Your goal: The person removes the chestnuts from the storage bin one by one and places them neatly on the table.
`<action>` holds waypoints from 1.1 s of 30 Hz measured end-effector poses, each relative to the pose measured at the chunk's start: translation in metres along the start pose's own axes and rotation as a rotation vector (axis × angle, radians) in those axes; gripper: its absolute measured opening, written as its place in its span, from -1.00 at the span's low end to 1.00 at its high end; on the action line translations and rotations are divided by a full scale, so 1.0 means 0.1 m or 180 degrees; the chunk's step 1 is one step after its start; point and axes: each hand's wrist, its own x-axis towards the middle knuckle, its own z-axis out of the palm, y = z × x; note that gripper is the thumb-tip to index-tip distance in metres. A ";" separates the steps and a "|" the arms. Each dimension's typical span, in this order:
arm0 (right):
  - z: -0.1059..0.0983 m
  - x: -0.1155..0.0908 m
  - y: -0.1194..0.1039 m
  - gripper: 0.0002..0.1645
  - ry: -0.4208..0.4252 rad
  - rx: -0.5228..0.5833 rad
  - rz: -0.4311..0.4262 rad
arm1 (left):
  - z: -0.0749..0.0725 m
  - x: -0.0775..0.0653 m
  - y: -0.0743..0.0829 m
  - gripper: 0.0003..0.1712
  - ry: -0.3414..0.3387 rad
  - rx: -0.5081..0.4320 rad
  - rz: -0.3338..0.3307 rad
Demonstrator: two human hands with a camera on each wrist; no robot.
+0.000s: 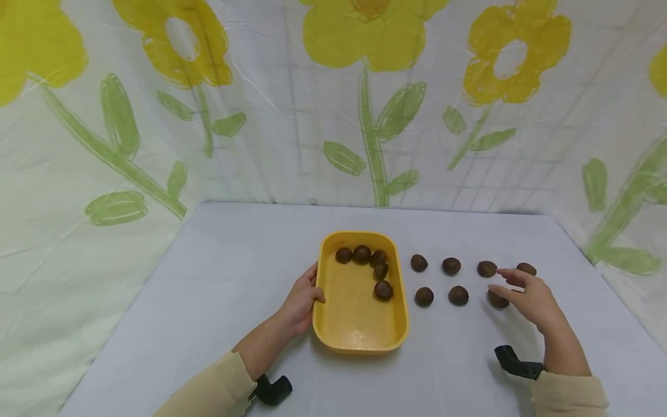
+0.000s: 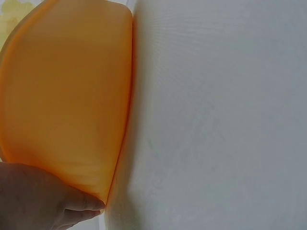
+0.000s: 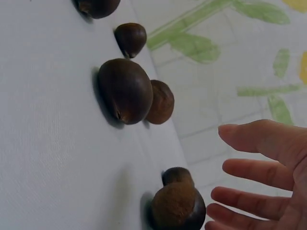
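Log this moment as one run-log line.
left hand: grips yellow tray | in tray: five chestnuts | on table: seven visible chestnuts | right hand: empty, close to rightmost chestnuts

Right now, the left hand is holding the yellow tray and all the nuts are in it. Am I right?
Not quite: the left hand is holding the yellow tray, but only five nuts are in it. The head view shows seven more nuts on the table.

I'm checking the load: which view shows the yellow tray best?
The head view: it shows inside the yellow tray, with five chestnuts. The left wrist view shows only its outside; the right wrist view, none.
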 end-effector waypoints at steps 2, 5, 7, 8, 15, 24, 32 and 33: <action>0.01 -0.01 -0.04 -0.12 -0.0044 -0.0001 0.0002 | 0.00 0.01 -0.01 0.02 -0.0021 -0.0018 0.0009; 0.02 -0.02 -0.08 -0.10 -0.0102 -0.0058 -0.0018 | 0.01 0.01 -0.02 0.02 -0.0022 -0.0028 0.0016; 0.00 -0.02 -0.10 -0.09 -0.0091 -0.0135 -0.0066 | 0.02 0.01 -0.02 0.03 -0.0018 -0.0037 0.0013; -0.01 -0.02 -0.12 -0.09 -0.0072 -0.0164 -0.0101 | 0.02 0.02 -0.02 0.03 -0.0013 -0.0045 0.0009; -0.03 0.00 -0.34 -0.22 0.0155 -0.0188 -0.0585 | 0.02 0.02 -0.02 0.03 0.0026 -0.0048 0.0002; 0.06 0.11 -0.83 -0.25 -0.0027 -0.0138 -0.0788 | 0.01 0.03 -0.01 0.02 0.0069 0.0010 -0.0021; 0.27 0.21 -1.45 -0.33 -0.0488 0.0139 -0.1134 | -0.02 0.03 -0.01 0.02 0.0069 -0.0035 0.0008; 0.30 0.23 -1.51 -0.35 -0.0534 0.0115 -0.1196 | -0.02 0.03 -0.02 0.02 0.0063 -0.0040 0.0010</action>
